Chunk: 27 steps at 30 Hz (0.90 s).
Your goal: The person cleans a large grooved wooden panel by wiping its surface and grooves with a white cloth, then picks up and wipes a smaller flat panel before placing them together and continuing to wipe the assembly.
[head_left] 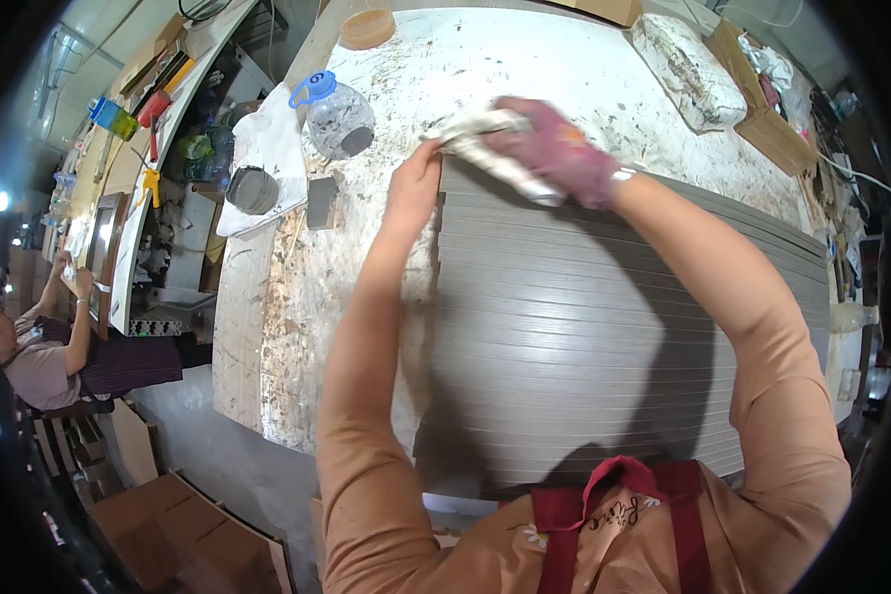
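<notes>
Long grey strips [564, 327] lie side by side in a wide, flat row in front of me. My right hand [564, 153], in a maroon glove blurred by motion, is closed round a whitish cloth [510, 168]. The cloth lies against the far-left part of the farthest strips. My left hand [414, 188] is bare, its fingertips closed on the far-left end of a strip, just beside the cloth. Part of its grip is hidden.
The strips lie on a stained white table [366, 267]. Left of them are a clear jug with a blue lid [339, 117], a dark-filled cup [252, 190] and a grey block [322, 203]. A wrapped white bundle [688, 74] lies far right. Another person [64, 346] works at left.
</notes>
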Tool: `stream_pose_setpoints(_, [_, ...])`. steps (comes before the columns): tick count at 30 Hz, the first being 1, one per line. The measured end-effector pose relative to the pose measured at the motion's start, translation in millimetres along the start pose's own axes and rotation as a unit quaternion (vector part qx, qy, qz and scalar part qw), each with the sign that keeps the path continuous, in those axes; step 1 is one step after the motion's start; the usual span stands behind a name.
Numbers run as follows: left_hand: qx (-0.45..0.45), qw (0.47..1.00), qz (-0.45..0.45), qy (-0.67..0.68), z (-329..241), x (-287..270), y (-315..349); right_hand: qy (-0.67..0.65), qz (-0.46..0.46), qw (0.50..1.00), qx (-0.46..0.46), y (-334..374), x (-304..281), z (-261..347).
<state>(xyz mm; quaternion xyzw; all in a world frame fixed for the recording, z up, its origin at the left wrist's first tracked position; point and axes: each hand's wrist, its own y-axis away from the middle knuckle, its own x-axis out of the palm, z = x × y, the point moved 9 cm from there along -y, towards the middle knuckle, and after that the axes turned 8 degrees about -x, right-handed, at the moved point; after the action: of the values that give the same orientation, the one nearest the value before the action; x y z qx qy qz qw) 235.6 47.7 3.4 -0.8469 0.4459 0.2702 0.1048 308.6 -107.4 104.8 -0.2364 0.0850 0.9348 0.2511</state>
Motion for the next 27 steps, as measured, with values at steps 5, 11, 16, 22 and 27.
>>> stream_pose_setpoints(5, [-0.038,0.934,0.288,0.207,-30.7,-1.0,25.4,-0.159,-0.222,0.962,-0.001,65.4,-94.6,-85.5])
stream_pose_setpoints(11, [0.010,0.935,0.346,0.078,-51.1,-4.2,40.4,-0.146,-0.212,0.966,-0.025,54.1,-87.8,-87.8])
stream_pose_setpoints(16, [-0.037,0.937,0.345,0.034,-49.7,-0.9,31.3,-0.191,-0.143,0.971,-0.001,39.6,-91.5,-84.8])
stream_pose_setpoints(22, [0.028,0.955,0.295,-0.017,-35.5,0.3,13.9,-0.354,-0.042,0.929,0.099,42.4,-74.9,-86.3])
stream_pose_setpoints(27, [0.038,0.958,0.284,0.001,-41.2,0.7,14.0,-0.067,-0.065,0.995,0.033,38.7,-77.1,-61.4])
